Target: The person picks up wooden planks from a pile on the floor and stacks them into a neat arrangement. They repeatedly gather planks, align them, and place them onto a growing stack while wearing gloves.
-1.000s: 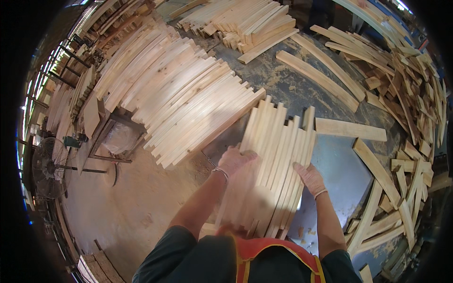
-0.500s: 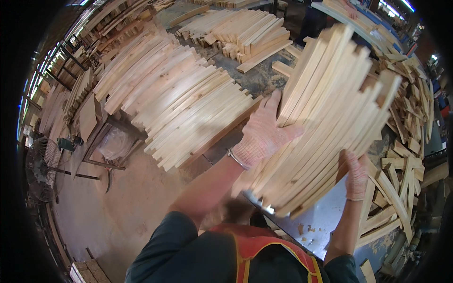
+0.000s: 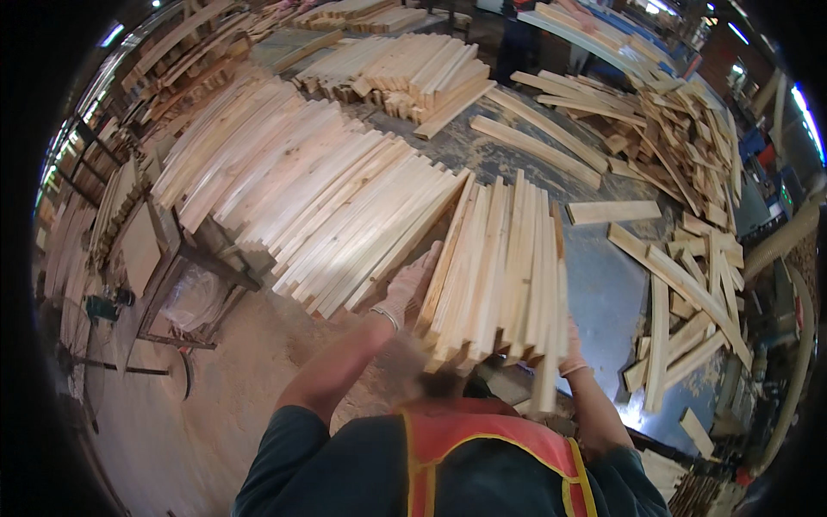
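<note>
My left hand [image 3: 407,289], fingers stretched out, lies along the left side of a bundle of wooden strips [image 3: 495,267], just right of a wide row of strips [image 3: 301,185]; my right hand [image 3: 572,349], partly hidden at its right side, I cannot read.

**Dusty woodshop, off-cuts heaped at right**

At left we find a fan [image 3: 98,309] with a green motor, dim near the edge of our view. Beside it, a dark metal frame [image 3: 220,261] stands with a clear plastic bag [image 3: 194,297] below it. The brownish floor [image 3: 215,409] is dusted with sawdust. Farther off, two long loose boards [image 3: 536,152] lie on a dark tabletop [image 3: 448,146]; to their left we see a staggered stack of pale boards [image 3: 422,71]. At right, off-cuts [image 3: 668,159] form a tangled heap, with more scattered nearer us. Beyond, a thick pale hose [image 3: 786,237] runs at a slant, and a strip light [image 3: 806,123] glows at upper right.
</note>
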Available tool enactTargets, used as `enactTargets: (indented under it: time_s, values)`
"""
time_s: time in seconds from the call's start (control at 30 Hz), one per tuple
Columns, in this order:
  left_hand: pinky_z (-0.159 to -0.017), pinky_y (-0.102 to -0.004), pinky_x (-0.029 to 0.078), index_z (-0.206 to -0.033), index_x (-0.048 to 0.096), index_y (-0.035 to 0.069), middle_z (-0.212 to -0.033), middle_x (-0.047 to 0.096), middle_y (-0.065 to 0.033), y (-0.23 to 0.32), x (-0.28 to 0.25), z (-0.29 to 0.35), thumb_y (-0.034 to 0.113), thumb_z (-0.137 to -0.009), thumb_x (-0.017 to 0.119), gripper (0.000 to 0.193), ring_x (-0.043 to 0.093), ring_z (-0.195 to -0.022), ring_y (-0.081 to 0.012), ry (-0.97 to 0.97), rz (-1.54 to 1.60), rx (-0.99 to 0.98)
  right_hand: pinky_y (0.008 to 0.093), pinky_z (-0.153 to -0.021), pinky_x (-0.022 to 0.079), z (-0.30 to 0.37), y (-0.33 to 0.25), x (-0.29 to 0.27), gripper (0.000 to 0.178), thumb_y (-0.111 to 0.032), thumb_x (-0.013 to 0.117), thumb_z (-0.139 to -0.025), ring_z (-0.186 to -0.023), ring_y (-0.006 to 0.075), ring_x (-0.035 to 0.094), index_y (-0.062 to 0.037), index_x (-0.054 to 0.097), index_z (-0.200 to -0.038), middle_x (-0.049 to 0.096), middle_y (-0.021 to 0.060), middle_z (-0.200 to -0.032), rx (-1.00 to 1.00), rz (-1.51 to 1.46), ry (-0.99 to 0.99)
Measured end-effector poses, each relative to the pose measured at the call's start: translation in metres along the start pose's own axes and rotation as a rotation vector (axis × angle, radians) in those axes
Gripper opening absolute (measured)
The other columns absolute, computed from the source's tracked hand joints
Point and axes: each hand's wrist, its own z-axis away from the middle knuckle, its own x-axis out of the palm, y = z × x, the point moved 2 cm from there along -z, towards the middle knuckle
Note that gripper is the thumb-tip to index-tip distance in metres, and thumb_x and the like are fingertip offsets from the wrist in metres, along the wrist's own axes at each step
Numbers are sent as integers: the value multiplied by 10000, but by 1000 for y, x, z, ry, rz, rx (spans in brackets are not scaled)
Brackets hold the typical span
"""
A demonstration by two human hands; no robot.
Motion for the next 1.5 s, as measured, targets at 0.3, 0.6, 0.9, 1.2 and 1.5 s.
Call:
enactTargets:
  time_s: [0.3,0.6,0.9,1.2,1.5]
  values:
    - [-1185,-436,430,-1576,442,-27,-1585,537,-177,-18,0,31,234,-1077,441,563,511,-1462,-315,-453,-107,12,453,-1184,449,8,7,40,678,-202,571,-985,-1477,379,488,-2,384,-1606,496,229,-1593,89,1093,-216]
    - [-1104,-417,470,-1473,589,2,-1312,718,-193,-15,37,111,477,-977,688,693,655,-1241,-342,-338,932,-731,348,-954,546,64,3,45,974,-436,798,-955,-1164,211,632,-32,273,-1668,645,155,-1356,653,-160,-301]
    - [-833,-297,585,-1456,609,26,-1142,746,-65,31,-72,112,170,-959,756,538,704,-930,-152,-329,1427,-907,306,-966,557,91,-49,42,712,-162,761,-977,-1121,155,651,-4,434,-1590,669,78,-1287,317,-580,174]
    - [-930,-375,620,-1420,597,-14,-1225,705,-103,70,-85,10,115,-911,739,544,718,-1072,-218,-122,1958,-629,453,-1018,595,10,-119,51,666,-108,667,-896,-1214,315,677,1,465,-1522,665,151,-1342,450,-952,-25]
    - [-976,-372,525,-1370,648,-8,-1287,705,-124,116,-94,-133,174,-996,661,416,666,-1106,-248,88,1187,-251,340,-1030,529,19,-74,22,653,-214,648,-994,-1185,203,657,-16,445,-1582,692,132,-1321,211,-502,105]
